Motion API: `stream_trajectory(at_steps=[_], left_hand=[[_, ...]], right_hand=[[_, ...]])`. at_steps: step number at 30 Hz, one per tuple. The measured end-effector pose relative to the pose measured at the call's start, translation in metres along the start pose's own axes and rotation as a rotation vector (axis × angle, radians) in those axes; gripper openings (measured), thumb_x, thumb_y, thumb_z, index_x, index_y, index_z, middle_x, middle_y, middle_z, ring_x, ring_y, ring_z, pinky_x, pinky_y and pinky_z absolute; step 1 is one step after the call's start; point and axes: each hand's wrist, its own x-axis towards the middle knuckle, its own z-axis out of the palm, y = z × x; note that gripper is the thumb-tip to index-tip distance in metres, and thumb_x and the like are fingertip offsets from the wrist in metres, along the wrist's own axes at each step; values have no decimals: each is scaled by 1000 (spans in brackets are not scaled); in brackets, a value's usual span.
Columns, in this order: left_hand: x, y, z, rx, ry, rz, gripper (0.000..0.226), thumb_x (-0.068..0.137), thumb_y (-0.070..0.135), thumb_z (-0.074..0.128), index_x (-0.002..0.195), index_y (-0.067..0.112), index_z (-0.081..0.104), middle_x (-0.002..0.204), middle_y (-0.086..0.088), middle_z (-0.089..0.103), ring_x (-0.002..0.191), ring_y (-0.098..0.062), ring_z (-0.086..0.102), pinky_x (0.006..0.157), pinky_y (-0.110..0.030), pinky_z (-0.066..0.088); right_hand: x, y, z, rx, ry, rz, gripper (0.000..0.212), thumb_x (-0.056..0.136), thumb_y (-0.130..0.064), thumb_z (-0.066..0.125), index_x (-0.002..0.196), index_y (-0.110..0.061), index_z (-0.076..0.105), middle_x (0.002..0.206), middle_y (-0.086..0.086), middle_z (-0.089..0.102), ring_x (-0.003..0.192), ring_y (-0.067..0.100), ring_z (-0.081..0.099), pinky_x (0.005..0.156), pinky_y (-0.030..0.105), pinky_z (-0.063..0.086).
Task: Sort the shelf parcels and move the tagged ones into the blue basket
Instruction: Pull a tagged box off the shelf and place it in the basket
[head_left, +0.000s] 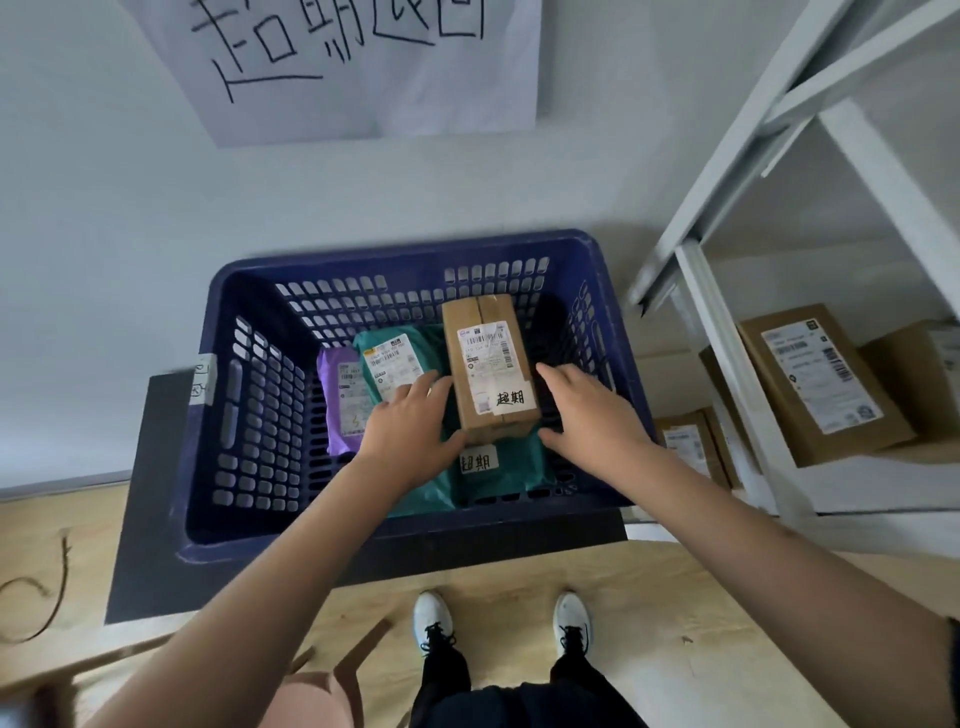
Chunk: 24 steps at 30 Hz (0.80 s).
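Cardboard parcel (488, 364), tagged with a handwritten white slip: lies inside the blue basket (249, 405), atop a green mailer (395, 358), long axis running away from the person toward the far basket wall. Left hand (410, 421) just beside its left flank, right hand (582, 410) just beside its right flank; both with fingers straight and relaxed, gripping nothing. Parcel sits squarely between them, each equally near. Purple mailer (340, 400) further left. Untransferred boxes remain on the shelf (737, 332), to the right.

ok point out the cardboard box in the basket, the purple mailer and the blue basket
cardboard box (488, 364), head view, on its shipping label
purple mailer (345, 400), head view, on its top face
blue basket (249, 415), head view, on its left wall
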Motion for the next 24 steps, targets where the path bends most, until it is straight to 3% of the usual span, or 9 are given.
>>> stream_trajectory(at_steps=[13,19,22,24], left_hand=[[-114,113,-14,35,292,-129,62,91,58,49,144,26,38,148,5,43,132,-21,45,99,-43,45],[-168,161,5,11,273,-218,67,92,59,47,149,25,35,154,6,37,139,-19,38,107,-43,40],[-180,184,12,43,252,-204,68,92,61,44,150,28,32,155,6,35,139,-20,38,107,-42,40],[-185,202,19,53,248,-173,67,92,61,43,150,27,32,155,6,35,138,-21,39,106,-42,41]], right_hand=[[-99,38,-47,49,205,-312,61,96,-45,57,150,-22,39,143,-6,47,121,14,54,83,27,52],[-164,63,-47,111,169,-368,56,97,-44,56,148,-25,41,143,-9,46,115,11,55,86,28,52],[-198,81,-43,124,150,-351,56,97,-45,56,147,-25,42,142,-10,46,102,7,57,82,30,54],[-220,97,-35,107,166,-320,55,97,-45,55,146,-25,43,141,-9,47,106,10,59,81,33,55]])
